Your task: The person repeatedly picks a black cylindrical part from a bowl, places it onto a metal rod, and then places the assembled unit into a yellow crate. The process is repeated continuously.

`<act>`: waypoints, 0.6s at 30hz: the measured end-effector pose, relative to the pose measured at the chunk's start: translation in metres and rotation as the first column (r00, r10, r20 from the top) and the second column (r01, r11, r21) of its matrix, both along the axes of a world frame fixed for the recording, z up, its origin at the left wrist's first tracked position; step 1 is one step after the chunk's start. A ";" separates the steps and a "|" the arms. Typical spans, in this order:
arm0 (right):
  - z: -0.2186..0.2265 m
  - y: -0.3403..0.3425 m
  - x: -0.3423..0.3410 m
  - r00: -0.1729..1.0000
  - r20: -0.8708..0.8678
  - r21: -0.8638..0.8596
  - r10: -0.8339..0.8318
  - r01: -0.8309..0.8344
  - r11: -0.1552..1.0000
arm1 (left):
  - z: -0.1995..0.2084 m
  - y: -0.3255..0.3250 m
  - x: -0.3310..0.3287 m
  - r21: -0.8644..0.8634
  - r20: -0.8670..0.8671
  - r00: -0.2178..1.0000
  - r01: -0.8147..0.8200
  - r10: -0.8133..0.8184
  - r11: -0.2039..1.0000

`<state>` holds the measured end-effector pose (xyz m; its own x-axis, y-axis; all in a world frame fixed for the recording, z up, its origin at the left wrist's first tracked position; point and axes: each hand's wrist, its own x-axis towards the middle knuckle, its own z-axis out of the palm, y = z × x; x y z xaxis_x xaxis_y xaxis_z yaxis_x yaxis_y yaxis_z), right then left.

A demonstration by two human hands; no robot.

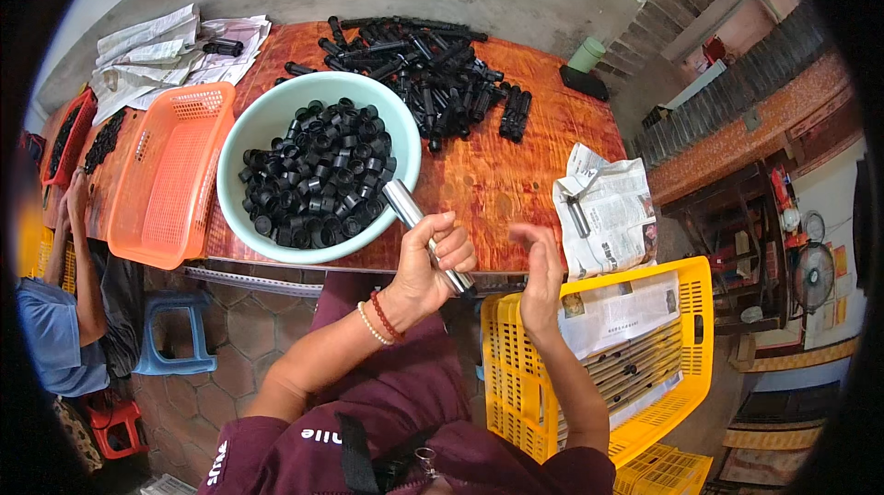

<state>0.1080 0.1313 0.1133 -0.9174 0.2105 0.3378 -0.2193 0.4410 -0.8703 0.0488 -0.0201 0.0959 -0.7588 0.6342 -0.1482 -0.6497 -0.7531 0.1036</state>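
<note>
Maroon shirt [410,371] nearest, I see left hand [431,260] wrapped around silver tube [405,204], slanting far-left to near-right; right hand [541,281], loosely unfolded, rightward.

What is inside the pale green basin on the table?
Inside the basin lies a heap of short black cylindrical pieces. They cover the bottom and anything beneath; the metal tube in the left hand hides part of the rim.

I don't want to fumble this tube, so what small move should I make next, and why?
Perhaps bring your right hand to the dark end of the silvery tube: your left hand grips it, while the right looks empty and open.
</note>
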 end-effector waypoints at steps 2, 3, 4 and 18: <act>-0.009 0.005 0.008 0.994 0.106 0.001 0.014 -0.014 1.000 | -0.006 0.002 -0.003 0.002 -0.003 1.000 0.020 -0.020 1.000; -0.019 0.005 0.006 0.999 0.042 0.056 -0.008 0.006 0.998 | -0.009 0.001 -0.006 0.001 0.002 1.000 0.028 -0.028 1.000; -0.024 0.004 0.006 0.997 0.080 0.052 -0.007 0.003 0.999 | -0.011 0.001 -0.009 -0.006 0.007 0.999 0.036 -0.036 0.999; -0.047 0.022 -0.003 0.980 0.190 0.226 -0.050 0.006 0.974 | -0.031 0.006 -0.018 -0.535 -0.462 0.885 -0.222 -0.062 0.815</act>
